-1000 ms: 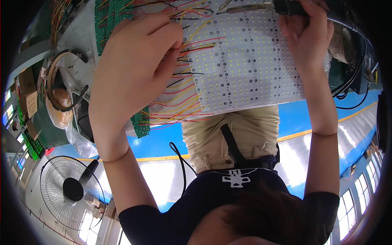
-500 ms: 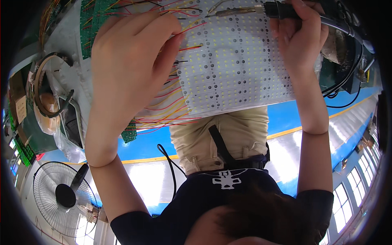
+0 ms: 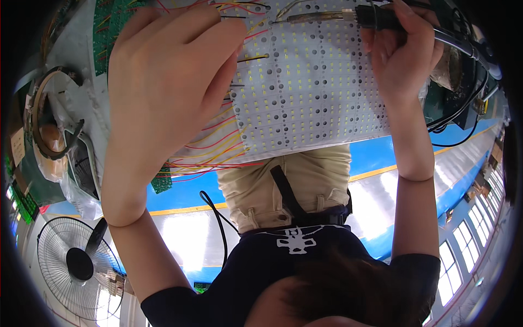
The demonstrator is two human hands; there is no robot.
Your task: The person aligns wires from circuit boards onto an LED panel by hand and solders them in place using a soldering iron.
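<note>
My left hand (image 3: 163,82) is closed over the left edge of a white board (image 3: 305,98) with rows of small yellowish LEDs and dark round holes. A thin red wire (image 3: 256,34) comes out at its pinched fingertips, which are partly hidden behind the hand. My right hand (image 3: 406,60) grips the black handle of a soldering iron (image 3: 376,17) above the board's far right. The iron's long metal shaft points left, its tip near the left hand's fingertips. Red, yellow and black wires (image 3: 218,144) run along the board's left edge.
Green circuit boards (image 3: 103,38) lie at the far left, with a small green board (image 3: 162,182) hanging at the near edge. A brown ring (image 3: 35,117) and clear plastic lie left. Black cables (image 3: 463,114) loop down at right. A fan (image 3: 80,264) stands at lower left.
The whole view has shifted slightly, so the bench and fan sit farther left. My left hand stays pinched at the wire; the iron remains in my right hand with its tip by the board.
</note>
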